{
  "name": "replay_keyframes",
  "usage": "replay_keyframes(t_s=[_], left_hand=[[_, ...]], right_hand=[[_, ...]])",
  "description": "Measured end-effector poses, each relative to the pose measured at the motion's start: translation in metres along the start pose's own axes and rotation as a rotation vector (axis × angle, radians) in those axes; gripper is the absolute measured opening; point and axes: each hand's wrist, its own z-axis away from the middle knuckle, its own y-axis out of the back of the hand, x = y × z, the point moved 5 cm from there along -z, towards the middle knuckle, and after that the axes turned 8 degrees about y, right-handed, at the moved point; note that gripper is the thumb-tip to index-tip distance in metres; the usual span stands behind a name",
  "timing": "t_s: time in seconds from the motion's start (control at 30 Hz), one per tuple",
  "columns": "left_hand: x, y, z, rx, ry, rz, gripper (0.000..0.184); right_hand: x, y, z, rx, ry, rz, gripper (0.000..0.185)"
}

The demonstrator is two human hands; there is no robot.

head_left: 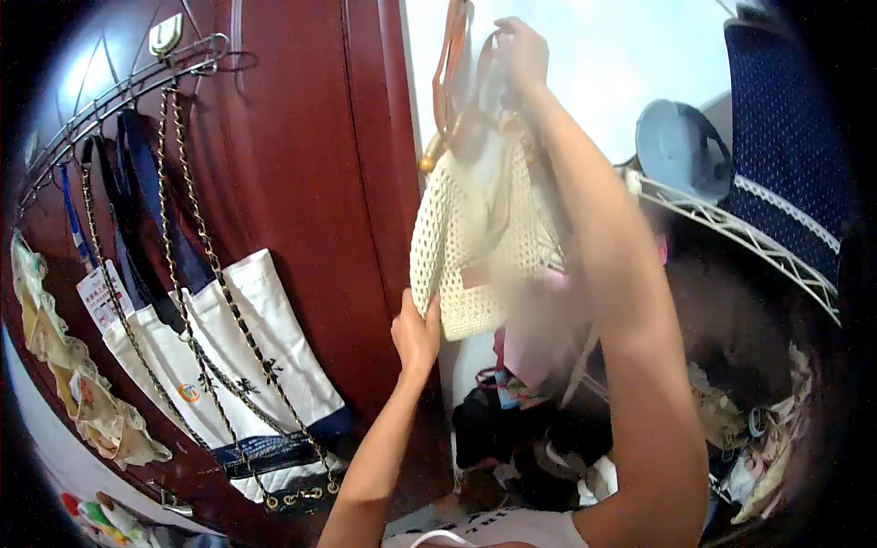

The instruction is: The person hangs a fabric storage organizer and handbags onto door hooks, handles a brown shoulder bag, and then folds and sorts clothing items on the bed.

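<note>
The cream crocheted bag (438,228) is held upright and aloft in front of the dark red door (301,137) and the pale wall (585,82). Its lower side edge is taken by the left hand (417,336), whose grip is closed, with the thumb laid on the front of the weave and the fingers mostly hidden behind. The right hand (523,57) is raised above the bag, its grip curled at the top of a looped strap (487,57) (blurred here, so the exact finger contact cannot be told). A second brown strap (448,73) is seen just beside it, run up past the top edge of the view, and a gold-coloured bead (427,163) is set near its lower end.

On the door, a wire rack (100,102) is mounted, and from it a white tote (265,320) with navy straps and several chain straps (196,219) are hung. On the right, a blue-grey basin (671,146) is rested on a white wire shelf (740,228), beside a navy cloth (786,128) trimmed in white. Beneath the shelf, dark and pale fabrics (484,425) are heaped together.
</note>
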Motion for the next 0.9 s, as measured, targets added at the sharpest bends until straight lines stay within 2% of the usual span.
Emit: replay_keyframes(t_s=[0.1,0.17,0.23,0.27,0.37,0.43,0.5,0.57,0.6,0.63,0.7,0.77,0.83,0.9], left_hand=[[0.000,0.004,-0.006,0.064,-0.028,0.045,0.026],[-0.002,0.003,-0.011,0.044,-0.017,-0.013,0.028],[-0.006,0.000,-0.010,-0.032,0.024,-0.127,0.030],[-0.010,-0.001,-0.007,-0.061,0.032,-0.184,0.030],[-0.019,-0.013,0.006,-0.069,0.032,-0.272,0.031],[-0.020,-0.023,0.011,0.039,-0.063,-0.294,0.032],[-0.015,-0.043,0.016,0.018,-0.091,-0.377,0.029],[-0.021,-0.070,0.014,0.073,-0.163,-0.354,0.032],[-0.018,-0.075,0.009,0.071,-0.134,-0.318,0.035],[-0.017,-0.080,0.009,0.032,-0.069,-0.316,0.033],[-0.020,-0.081,0.010,0.030,-0.055,-0.301,0.036],[-0.018,-0.072,0.011,0.017,-0.008,-0.322,0.037],[-0.013,-0.057,0.016,0.060,-0.114,-0.383,0.030],[-0.007,-0.035,0.023,0.048,-0.113,-0.366,0.024]], right_hand=[[-0.020,-0.006,-0.011,0.149,0.019,-0.025,0.016],[-0.021,-0.015,-0.023,0.120,0.016,0.029,0.016],[-0.002,-0.030,-0.024,-0.371,-0.320,0.462,0.020],[0.018,-0.032,-0.021,-0.459,-0.360,0.463,0.026],[0.050,-0.020,0.005,-0.491,-0.425,0.541,0.027],[0.068,-0.011,0.031,-0.524,-0.474,0.547,0.026],[0.086,-0.005,0.056,-0.552,-0.527,0.555,0.026],[0.102,0.001,0.073,-0.561,-0.573,0.449,0.023],[0.098,0.002,0.079,-0.775,-0.503,0.475,0.031],[0.094,0.015,0.096,-0.397,-0.705,0.277,0.043],[0.026,0.047,0.119,-0.176,-0.640,0.180,0.053],[-0.028,0.082,0.153,-0.063,-0.385,0.359,0.053],[-0.081,0.116,0.204,0.022,-0.305,0.381,0.056],[-0.096,0.119,0.269,-0.064,-0.431,0.380,0.056]])
